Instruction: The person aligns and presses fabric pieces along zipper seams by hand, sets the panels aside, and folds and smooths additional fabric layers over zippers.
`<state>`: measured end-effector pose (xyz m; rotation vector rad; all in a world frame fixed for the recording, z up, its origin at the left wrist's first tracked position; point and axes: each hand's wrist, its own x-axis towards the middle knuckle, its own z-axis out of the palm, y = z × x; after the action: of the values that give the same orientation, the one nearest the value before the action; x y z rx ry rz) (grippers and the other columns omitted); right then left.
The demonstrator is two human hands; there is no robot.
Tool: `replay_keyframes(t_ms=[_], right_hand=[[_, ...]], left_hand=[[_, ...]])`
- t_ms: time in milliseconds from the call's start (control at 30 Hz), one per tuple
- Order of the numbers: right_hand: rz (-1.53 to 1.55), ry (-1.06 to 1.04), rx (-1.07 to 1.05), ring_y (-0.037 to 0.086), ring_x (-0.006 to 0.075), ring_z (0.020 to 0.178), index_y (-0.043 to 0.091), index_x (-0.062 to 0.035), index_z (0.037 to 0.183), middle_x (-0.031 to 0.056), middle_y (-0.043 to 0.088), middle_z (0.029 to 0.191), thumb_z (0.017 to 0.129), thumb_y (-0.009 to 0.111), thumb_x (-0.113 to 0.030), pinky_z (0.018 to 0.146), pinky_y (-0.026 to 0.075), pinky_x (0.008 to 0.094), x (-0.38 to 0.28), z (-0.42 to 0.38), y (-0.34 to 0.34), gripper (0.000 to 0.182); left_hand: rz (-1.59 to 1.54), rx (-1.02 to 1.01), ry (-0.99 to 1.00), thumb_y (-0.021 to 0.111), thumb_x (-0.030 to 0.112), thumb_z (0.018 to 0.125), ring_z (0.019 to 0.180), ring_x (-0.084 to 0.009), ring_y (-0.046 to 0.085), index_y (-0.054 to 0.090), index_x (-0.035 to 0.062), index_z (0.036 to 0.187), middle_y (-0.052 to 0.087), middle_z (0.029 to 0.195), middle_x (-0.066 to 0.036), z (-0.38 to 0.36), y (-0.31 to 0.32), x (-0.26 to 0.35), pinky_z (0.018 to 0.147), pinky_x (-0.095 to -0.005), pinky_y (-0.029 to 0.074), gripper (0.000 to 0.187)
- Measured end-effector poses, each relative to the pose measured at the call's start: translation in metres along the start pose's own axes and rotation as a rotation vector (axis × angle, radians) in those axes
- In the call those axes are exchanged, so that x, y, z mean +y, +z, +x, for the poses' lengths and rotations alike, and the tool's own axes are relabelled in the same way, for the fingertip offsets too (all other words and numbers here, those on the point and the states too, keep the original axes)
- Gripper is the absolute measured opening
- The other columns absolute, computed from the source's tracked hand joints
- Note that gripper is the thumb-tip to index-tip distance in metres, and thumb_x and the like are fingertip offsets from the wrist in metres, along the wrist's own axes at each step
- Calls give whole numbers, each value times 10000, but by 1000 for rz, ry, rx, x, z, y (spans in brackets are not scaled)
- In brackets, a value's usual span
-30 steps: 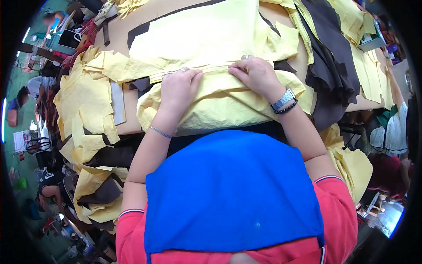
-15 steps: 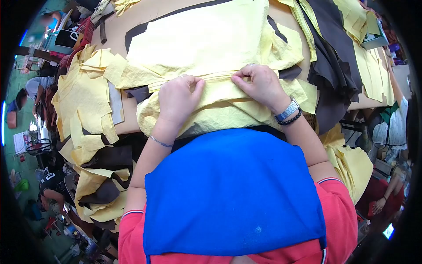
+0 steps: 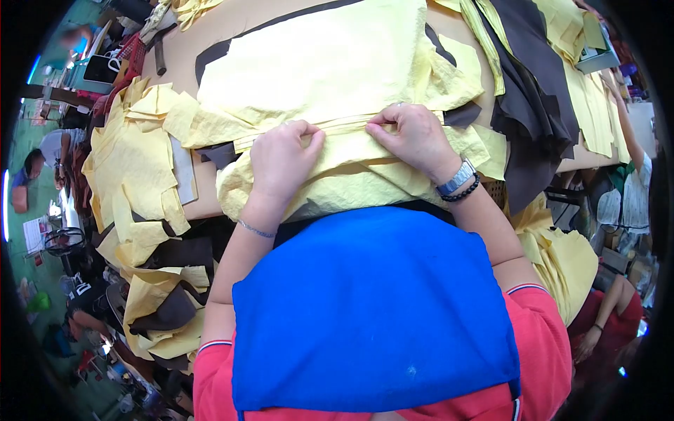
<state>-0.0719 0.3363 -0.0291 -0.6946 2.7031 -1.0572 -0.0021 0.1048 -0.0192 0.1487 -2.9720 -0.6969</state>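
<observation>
Both hands, left hand (image 3: 282, 160) and right hand (image 3: 414, 137), pinch a folded yellow fabric (image 3: 351, 175) on the table (image 3: 203, 196).

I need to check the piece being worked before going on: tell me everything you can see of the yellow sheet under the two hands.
The yellow sheet is pale, thin and crinkled, like paper or light fabric. It lies flat across the brown table, its near part bunched and hanging over the table edge. A narrow folded ridge runs across it between the hands. The left hand and right hand both pinch that ridge, fingers curled. Dark brown pieces border it at right.
</observation>
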Motion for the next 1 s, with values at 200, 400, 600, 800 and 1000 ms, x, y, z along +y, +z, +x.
replay_keyframes(t_ms=[200,400,600,800,1000], right_hand=[[-7,-61,75,688,268,667,797,-65,915,139,724,770,868,775,-260,641,538,371,3,-2,5,201],[-28,-57,79,670,266,652,791,-81,904,122,705,754,875,763,-280,626,529,383,0,-2,5,202],[-198,-149,161,699,306,756,773,-101,892,114,697,776,903,729,-277,692,558,416,-2,-11,-3,181],[-119,-17,150,716,304,806,776,-112,902,114,722,829,897,736,-295,729,569,420,12,-18,-18,188],[-100,31,140,720,310,804,781,-83,920,134,743,861,893,745,-289,732,563,409,16,-14,-17,211]], left_hand=[[188,143,326,722,222,916,940,-264,695,771,131,1069,721,1020,-69,-3,2,4,789,-381,530,185],[186,107,594,685,154,936,1011,-244,678,745,87,1153,706,1094,-67,-8,24,1,842,-386,515,235],[276,42,515,649,460,957,1033,-254,671,673,91,1321,691,1201,-86,-24,13,22,920,-415,473,519],[355,-67,458,590,711,887,1195,-249,595,589,90,1434,643,1270,-120,-31,17,29,953,-476,426,828],[365,-63,471,574,768,856,1200,-271,572,520,94,1495,607,1295,-136,-33,19,29,950,-496,424,930]])
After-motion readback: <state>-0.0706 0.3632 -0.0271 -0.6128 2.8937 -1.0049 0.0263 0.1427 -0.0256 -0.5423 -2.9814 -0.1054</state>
